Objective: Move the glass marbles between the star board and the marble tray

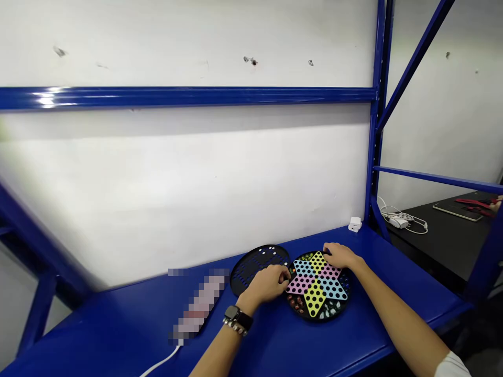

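The person's right hand [340,255] is lying palm-down across the far rim of a round Chinese checkers board [316,285], its fingers curving over the edge, though the view does not settle whether it is gripping the rim or only touching it. The left hand [267,283], with a smartwatch [232,314] and a metal-link bracelet [234,328] sitting at its wrist, is reaching in from the near side, its fingers bunched together at the board's left rim; whether they are pinching a small piece cannot be told. The board is lying flat near the back edge of a blue steel table [129,335], with its six-pointed star showing yellow, pink and blue fields dotted with black holes. Small coloured pieces [295,305] are sitting in the dark section along its near left side. Just left of the board, and touching or nearly touching it, a round black perforated disc [255,268] is lying with a few white pieces on it. Further left, a pixelated, blurred object [200,306] is lying on the table with a white cable [161,361] trailing toward the near edge. A white plug adapter [354,224] is standing at the back edge, right of the board, beneath a blue steel upright [373,131]. Beyond it, on a dark table [432,235], a tablet [458,212] and red-handled tool [475,206] are lying beside a white charger cable [398,222].
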Motion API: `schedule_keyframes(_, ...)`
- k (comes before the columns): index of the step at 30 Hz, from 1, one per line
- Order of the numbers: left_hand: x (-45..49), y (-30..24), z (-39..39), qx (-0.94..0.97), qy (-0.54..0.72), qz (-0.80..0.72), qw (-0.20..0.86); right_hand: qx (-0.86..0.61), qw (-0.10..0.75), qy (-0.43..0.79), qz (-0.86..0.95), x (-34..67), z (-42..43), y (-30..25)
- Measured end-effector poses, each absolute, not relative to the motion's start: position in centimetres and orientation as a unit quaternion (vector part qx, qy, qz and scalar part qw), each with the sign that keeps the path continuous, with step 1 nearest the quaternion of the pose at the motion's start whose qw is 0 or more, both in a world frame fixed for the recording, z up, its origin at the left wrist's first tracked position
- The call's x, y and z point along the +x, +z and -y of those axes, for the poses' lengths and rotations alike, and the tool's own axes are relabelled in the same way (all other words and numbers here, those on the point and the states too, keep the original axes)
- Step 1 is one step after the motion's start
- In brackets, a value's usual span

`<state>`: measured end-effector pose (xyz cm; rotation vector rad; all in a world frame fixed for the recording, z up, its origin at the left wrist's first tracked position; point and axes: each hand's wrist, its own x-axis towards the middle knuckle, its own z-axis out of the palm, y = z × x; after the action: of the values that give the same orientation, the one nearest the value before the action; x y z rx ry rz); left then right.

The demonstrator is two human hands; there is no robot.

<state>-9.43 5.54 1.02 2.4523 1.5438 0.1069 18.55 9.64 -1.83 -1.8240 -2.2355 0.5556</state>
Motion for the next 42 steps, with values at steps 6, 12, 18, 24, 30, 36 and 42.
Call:
schedule_keyframes(6, -10.7, 1.8, -6.6, 0.837, 0.131, -0.511, 0.145, -0.616, 0.094, 0.186, 0.76, 18.7, -9.6, -1.7)
schedule_keyframes(12, -15.2, 2.3, -8.7, 0.805, 0.147, -0.545, 0.18, -0.618, 0.093, 0.187, 0.757, 18.6, -9.4, -1.5)
schedule_keyframes(18, -16.7, 0.4, -9.7, 0.793, 0.086, -0.54, 0.269, -0.621, 0.087, 0.188, 0.756, 18.5, -9.3, -1.1)
schedule_keyframes(24, -16.3, 0.1, -9.6, 0.781, 0.072, -0.543, 0.299, -0.618, 0.09, 0.194, 0.757, 18.6, -9.4, -1.2)
schedule_keyframes(30, -16.0, 0.5, -9.2, 0.785, 0.077, -0.54, 0.293, -0.619, 0.09, 0.193, 0.756, 18.6, -9.4, -1.2)
schedule_keyframes(36, -15.0, 2.1, -8.4, 0.805, 0.115, -0.538, 0.223, -0.617, 0.095, 0.191, 0.758, 18.6, -9.5, -1.5)
schedule_keyframes(42, -10.3, 1.6, -6.5, 0.834, 0.167, -0.512, 0.122, -0.62, 0.092, 0.186, 0.757, 18.6, -9.5, -1.5)
